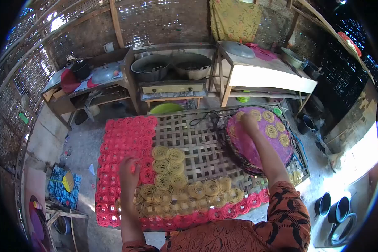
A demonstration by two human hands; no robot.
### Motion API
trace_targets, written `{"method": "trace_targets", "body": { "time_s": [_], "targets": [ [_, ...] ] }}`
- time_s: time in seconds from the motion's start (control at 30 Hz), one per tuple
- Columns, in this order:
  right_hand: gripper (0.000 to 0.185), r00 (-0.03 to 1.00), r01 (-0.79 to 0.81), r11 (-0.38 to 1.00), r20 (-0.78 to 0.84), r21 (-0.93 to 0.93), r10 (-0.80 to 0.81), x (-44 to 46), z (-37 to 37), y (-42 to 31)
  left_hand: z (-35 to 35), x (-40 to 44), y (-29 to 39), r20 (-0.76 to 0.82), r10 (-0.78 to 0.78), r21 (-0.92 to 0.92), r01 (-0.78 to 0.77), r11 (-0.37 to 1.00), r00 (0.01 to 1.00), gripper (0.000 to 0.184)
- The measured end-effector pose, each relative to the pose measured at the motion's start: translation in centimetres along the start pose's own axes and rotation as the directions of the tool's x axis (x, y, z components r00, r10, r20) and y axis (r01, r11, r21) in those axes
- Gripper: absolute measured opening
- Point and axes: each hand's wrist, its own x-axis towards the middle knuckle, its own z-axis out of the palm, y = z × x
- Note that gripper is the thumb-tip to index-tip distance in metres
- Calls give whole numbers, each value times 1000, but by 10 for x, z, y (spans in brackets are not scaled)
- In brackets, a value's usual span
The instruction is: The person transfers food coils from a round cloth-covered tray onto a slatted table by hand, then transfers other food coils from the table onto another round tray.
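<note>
Many yellow coils (175, 155) are laid alongside pink coils (126, 134) on the woven rack (206, 157), judged part-filled, middle uncovered; several are seen on the purple disc (243, 148). Left hand (129, 167) loosely curled, fingers parted; right hand (249, 121) held over disc, pinch can't be told.

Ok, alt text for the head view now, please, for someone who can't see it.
A person's right hand is over a round purple surface bearing yellow coils, while the left hand is over pink coils on a woven lattice table. More yellow coils lie beside the pink ones; behind, two large pans sit on a stove.
</note>
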Motion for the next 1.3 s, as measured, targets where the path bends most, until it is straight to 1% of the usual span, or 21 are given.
{"method": "trace_targets", "body": {
  "time_s": [0.07,0.1,0.17,0.2,0.27,0.3,0.4,0.43,0.47,0.53,0.67,0.73,0.77,0.83,0.9,0.97,1.0,1.03,1.13,1.23,1.3],
  "targets": [
    [17,944,-310,888,1,340,329,11,-29,3,-22,-22,3,-70,-142,77,147,986,987,21],
    [17,951,-292,892,8,345,308,23,-38,8,-31,-34,-4,-78,-160,88,167,982,984,21],
    [18,907,-324,632,40,704,420,47,-50,10,-50,-59,-15,-141,-234,84,247,965,962,21],
    [18,914,-315,633,46,707,403,51,-48,-4,-56,-71,-16,-149,-247,92,262,961,958,21],
    [19,973,33,635,-171,772,157,62,-45,-44,-65,-92,-16,-201,-299,33,312,950,933,23],
    [19,974,46,633,-176,773,144,68,-44,-70,-68,-99,-17,-229,-322,0,331,944,919,24],
    [34,994,106,313,-105,944,-20,73,-35,-176,-66,-113,-7,-221,-385,-117,368,923,896,25],
    [35,996,-26,205,43,979,-80,64,-56,-212,-66,-118,-4,-206,-452,-236,405,884,868,26],
    [37,971,-166,103,181,981,-155,54,-78,-247,-65,-123,-11,-210,-365,-164,335,928,907,28],
    [38,935,-318,-219,266,922,-235,46,-73,-302,-66,-128,-5,-222,-379,-187,342,921,898,28],
    [41,928,-355,-293,295,888,-229,51,-23,-357,-73,-142,4,-235,-469,-232,419,878,852,24],
    [48,972,-77,500,178,863,-156,38,-33,-356,-78,-146,11,-230,-487,-245,434,867,843,21],
    [48,972,-79,501,177,862,-152,32,-27,-356,-80,-150,13,-227,-484,-246,431,868,845,21],
    [55,907,408,637,-208,654,-366,26,-17,-350,-84,-154,16,-268,-509,-184,475,860,818,21],
    [55,900,366,655,-74,661,-429,8,-78,-319,-86,-169,-3,-248,-451,-85,445,892,857,22],
    [47,954,301,675,-204,674,-221,7,-88,-266,-87,-175,-18,-258,-401,-68,397,915,879,21],
    [35,862,430,753,-474,499,-179,26,-49,-221,-87,-175,-21,-267,-440,-103,429,898,857,21],
    [22,925,291,764,-373,575,-72,25,-54,-172,-89,-173,-22,-275,-482,-133,464,876,832,21],
    [14,945,-206,953,-208,222,253,3,-64,-45,-93,-163,-30,-262,-402,-28,410,912,877,22],
    [15,955,-291,949,-22,124,296,-7,-30,35,-85,-147,-37,-247,-393,-65,390,919,886,23],
    [17,990,-119,993,-72,22,120,-15,9,64,-78,-122,-12,-228,-435,-87,426,900,871,24]
  ]
}}
